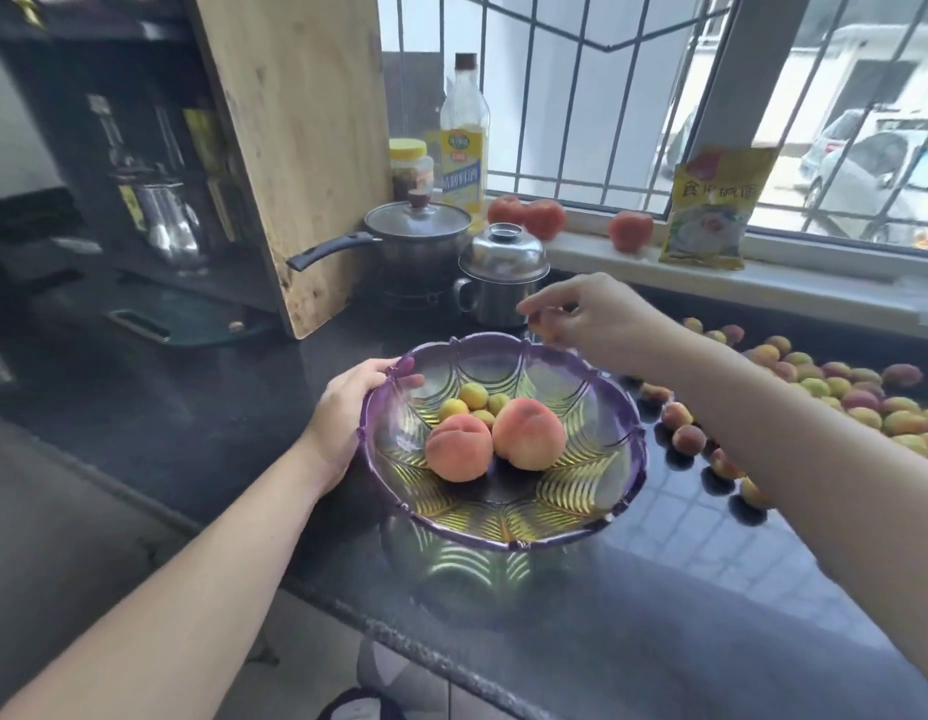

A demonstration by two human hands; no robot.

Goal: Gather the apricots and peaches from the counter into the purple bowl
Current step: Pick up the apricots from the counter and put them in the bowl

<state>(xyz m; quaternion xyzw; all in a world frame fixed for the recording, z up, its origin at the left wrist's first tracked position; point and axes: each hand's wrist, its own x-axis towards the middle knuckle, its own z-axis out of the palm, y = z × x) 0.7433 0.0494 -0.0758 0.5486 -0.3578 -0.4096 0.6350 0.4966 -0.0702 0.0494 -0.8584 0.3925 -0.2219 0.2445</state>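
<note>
Head view, step: an apricot is pinched in the right hand above the far rim of the purple bowl; I judge a drop comes next.
Left hand: grips the bowl's left rim.
Bowl: holds two peaches and four small apricots.
Worktop: many apricots remain, right.

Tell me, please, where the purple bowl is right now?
In the head view, the bowl sits mid-counter near the front edge, its left rim held by the left hand, with loose apricots to its right.
</note>
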